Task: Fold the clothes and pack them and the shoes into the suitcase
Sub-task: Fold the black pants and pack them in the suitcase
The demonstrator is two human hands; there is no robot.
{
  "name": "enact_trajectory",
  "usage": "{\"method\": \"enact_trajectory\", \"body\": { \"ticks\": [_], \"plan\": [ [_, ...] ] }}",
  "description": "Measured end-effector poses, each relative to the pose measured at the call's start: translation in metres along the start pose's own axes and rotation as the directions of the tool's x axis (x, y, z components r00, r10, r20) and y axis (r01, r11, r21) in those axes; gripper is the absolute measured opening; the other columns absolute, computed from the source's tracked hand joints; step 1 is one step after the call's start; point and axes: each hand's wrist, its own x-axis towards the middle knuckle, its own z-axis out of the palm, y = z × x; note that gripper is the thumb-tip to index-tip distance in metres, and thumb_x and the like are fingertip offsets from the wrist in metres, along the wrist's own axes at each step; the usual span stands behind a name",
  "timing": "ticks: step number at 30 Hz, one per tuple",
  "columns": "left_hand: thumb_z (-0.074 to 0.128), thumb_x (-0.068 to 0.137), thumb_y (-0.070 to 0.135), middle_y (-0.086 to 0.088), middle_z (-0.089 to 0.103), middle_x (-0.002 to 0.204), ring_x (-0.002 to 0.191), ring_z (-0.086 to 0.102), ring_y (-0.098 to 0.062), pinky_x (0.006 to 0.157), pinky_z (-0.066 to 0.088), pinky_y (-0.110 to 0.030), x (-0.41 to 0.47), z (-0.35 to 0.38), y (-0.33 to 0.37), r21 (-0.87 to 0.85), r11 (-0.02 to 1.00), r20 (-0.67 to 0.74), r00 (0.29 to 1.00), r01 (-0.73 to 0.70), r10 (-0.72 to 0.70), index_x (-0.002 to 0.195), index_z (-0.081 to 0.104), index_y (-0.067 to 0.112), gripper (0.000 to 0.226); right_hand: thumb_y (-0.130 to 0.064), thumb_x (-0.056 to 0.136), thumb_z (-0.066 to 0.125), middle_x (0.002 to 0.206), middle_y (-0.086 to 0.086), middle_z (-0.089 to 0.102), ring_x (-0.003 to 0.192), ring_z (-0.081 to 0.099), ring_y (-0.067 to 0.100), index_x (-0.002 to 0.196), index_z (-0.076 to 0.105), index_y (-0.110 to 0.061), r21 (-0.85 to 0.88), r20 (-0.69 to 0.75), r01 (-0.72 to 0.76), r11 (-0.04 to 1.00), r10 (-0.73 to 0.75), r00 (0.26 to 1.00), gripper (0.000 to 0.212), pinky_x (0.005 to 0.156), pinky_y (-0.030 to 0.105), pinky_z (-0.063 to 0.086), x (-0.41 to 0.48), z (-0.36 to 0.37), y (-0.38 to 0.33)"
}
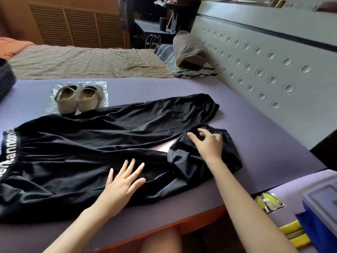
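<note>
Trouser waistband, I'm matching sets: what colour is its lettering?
White lettering on black; the head view shows it best.

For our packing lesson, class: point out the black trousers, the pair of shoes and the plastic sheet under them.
black trousers (82,143), head view, upper leg fabric.
pair of shoes (66,105), head view, left-hand shoe's toe.
plastic sheet (104,84), head view, bare far corner.

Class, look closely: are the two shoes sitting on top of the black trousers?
No, the shoes stand on a clear plastic sheet on the purple mat, behind the trousers.
</note>
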Motion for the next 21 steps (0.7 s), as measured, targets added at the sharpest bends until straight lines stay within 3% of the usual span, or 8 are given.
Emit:
{"method": "enact_trajectory", "body": {
  "ticks": [3, 5, 6, 9, 11, 13, 15, 21],
  "plan": [
    [-0.035, 0.057, 0.078, 0.012, -0.019, 0.15, 0.142, -0.015, -0.011, 0.112, -0.012, -0.04, 0.0, 0.014, -0.007, 0.137, 0.991, -0.005, 1.0, -0.007, 0.008, 0.138, -0.016, 0.046, 0.089, -0.064, 0.084, 0.053, 0.131, 0.011, 0.052, 0.129, 0.035, 0.026, 0.141, 0.042, -0.024, -0.174, 0.159, 0.009, 0.985, 0.019, 0.987, 0.071, 0.106, 0.036, 0.03, 0.015, 0.018, -0.026],
    [-0.019, 0.083, 0.067, 0.001, 0.008, 0.155, 0.143, 0.015, -0.022, 0.109, 0.002, -0.041, -0.001, 0.016, -0.009, 0.145, 0.989, 0.044, 0.999, 0.015, -0.021, 0.144, -0.013, 0.042, 0.066, -0.072, 0.08, 0.05, 0.136, 0.012, 0.049, 0.13, 0.036, 0.029, 0.144, 0.035, -0.019, -0.295, 0.215, -0.03, 0.955, 0.097, 0.972, 0.084, 0.104, 0.039, 0.032, 0.024, 0.032, -0.031],
    [-0.016, 0.086, 0.065, -0.001, 0.015, 0.154, 0.141, 0.018, -0.024, 0.109, 0.003, -0.04, 0.0, 0.016, -0.008, 0.13, 0.991, 0.07, 0.997, 0.03, -0.04, 0.142, -0.016, 0.048, 0.058, -0.074, 0.077, 0.051, 0.138, 0.014, 0.047, 0.13, 0.038, 0.031, 0.144, 0.031, -0.015, -0.329, 0.221, -0.078, 0.941, 0.157, 0.963, 0.092, 0.102, 0.04, 0.033, 0.027, 0.038, -0.032],
    [-0.039, 0.048, 0.08, 0.009, -0.024, 0.148, 0.138, -0.023, -0.015, 0.112, -0.013, -0.039, 0.004, 0.017, -0.008, 0.094, 0.995, 0.065, 0.998, 0.007, -0.014, 0.13, -0.03, 0.049, 0.087, -0.068, 0.076, 0.059, 0.139, 0.02, 0.046, 0.129, 0.044, 0.033, 0.146, 0.018, 0.0, -0.379, 0.203, -0.179, 0.908, 0.271, 0.941, 0.106, 0.101, 0.041, 0.038, 0.029, 0.055, -0.031],
    [-0.041, 0.032, 0.083, 0.012, -0.033, 0.141, 0.133, -0.031, -0.01, 0.111, -0.017, -0.04, 0.006, 0.012, -0.005, 0.123, 0.992, 0.109, 0.993, 0.03, -0.043, 0.13, -0.028, 0.043, 0.107, -0.047, 0.085, 0.062, 0.134, 0.018, 0.052, 0.125, 0.049, 0.033, 0.143, 0.022, 0.005, -0.417, 0.175, -0.166, 0.894, 0.258, 0.95, 0.088, 0.1, 0.043, 0.042, 0.03, 0.061, -0.032],
    [-0.039, 0.031, 0.085, 0.013, -0.033, 0.141, 0.132, -0.033, -0.009, 0.11, -0.019, -0.04, 0.008, 0.012, -0.004, 0.109, 0.993, 0.109, 0.993, 0.04, -0.052, 0.131, -0.025, 0.045, 0.108, -0.021, 0.091, 0.056, 0.128, 0.016, 0.056, 0.119, 0.054, 0.032, 0.132, 0.039, 0.002, -0.432, 0.139, -0.146, 0.89, 0.226, 0.964, 0.051, 0.096, 0.04, 0.045, 0.032, 0.06, -0.033],
    [-0.036, 0.032, 0.087, 0.013, -0.033, 0.141, 0.131, -0.034, -0.009, 0.11, -0.02, -0.039, 0.006, 0.012, -0.005, 0.097, 0.995, 0.128, 0.991, 0.032, -0.044, 0.131, -0.023, 0.048, 0.107, -0.007, 0.091, 0.051, 0.125, 0.014, 0.058, 0.116, 0.056, 0.031, 0.124, 0.049, -0.003, -0.438, 0.127, -0.135, 0.889, 0.21, 0.97, 0.032, 0.091, 0.036, 0.045, 0.033, 0.054, -0.033],
    [-0.036, 0.033, 0.087, 0.012, -0.033, 0.142, 0.132, -0.034, -0.009, 0.109, -0.021, -0.039, 0.005, 0.011, -0.003, 0.092, 0.995, 0.132, 0.99, 0.032, -0.044, 0.131, -0.023, 0.048, 0.107, 0.001, 0.09, 0.041, 0.124, 0.015, 0.058, 0.113, 0.056, 0.035, 0.125, 0.05, -0.011, -0.21, 0.021, -0.164, 0.964, 0.172, 0.985, 0.037, 0.09, 0.039, 0.044, 0.038, 0.03, -0.027]
  ]
}}
